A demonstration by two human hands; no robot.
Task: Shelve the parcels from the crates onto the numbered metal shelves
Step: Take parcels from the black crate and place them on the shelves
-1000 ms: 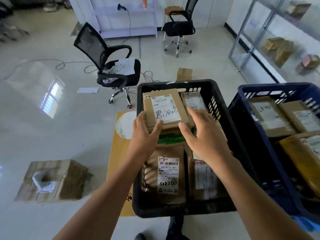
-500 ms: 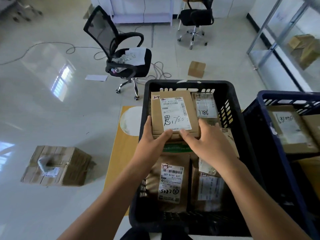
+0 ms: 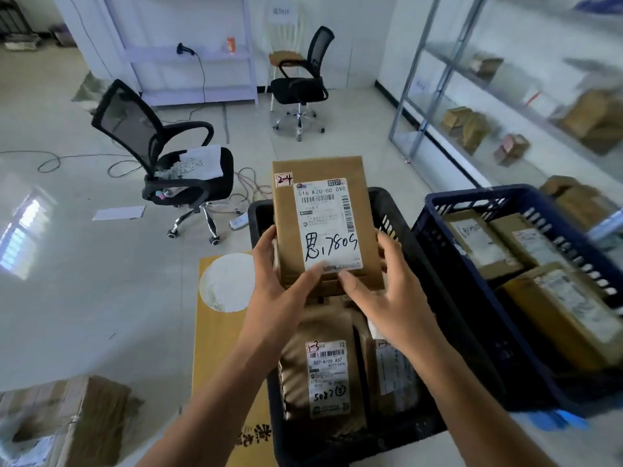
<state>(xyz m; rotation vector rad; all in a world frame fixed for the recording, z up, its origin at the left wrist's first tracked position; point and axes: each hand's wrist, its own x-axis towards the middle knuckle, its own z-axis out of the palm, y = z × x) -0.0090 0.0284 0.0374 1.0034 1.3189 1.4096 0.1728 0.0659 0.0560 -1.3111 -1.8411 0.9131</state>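
Black crate (image 3: pixel 409 244) is seen directly below the hands, packed with brown parcels. The nearest one (image 3: pixel 325 375) is tagged "1-3". Blue crate (image 3: pixel 478 196) is set just beside it on the right, also loaded with parcels. This crate lies between the held parcel and the metal shelves (image 3: pixel 409 96) along the right wall. A few boxes are seen on the shelves, blurred.

Floor: pale glossy tiles, with a window reflected at left. A yellow cardboard sheet (image 3: pixel 215 365) is laid flat at the black crate's left side. A taped carton (image 3: pixel 70 419) is noted near left. One mesh office chair (image 3: pixel 168 153) stands left of centre, with papers on its seat. A second chair (image 3: pixel 300 82) is placed far, beside white shelving. Cables are trailed across the tiles.

Parcel (image 3: pixel 286 227): a flat brown cardboard box, held above the black crate's far half. A white shipping label printed "516 K20-00 090" is marked over in black pen. A small "2-4" tag is stuck at the far-left corner. The parcel is clamped by both hands. The left hand (image 3: pixel 279 288) is wrapped round its left edge and the right hand (image 3: pixel 387 291) round its right edge. Both thumbs are pressed on the label's near end.
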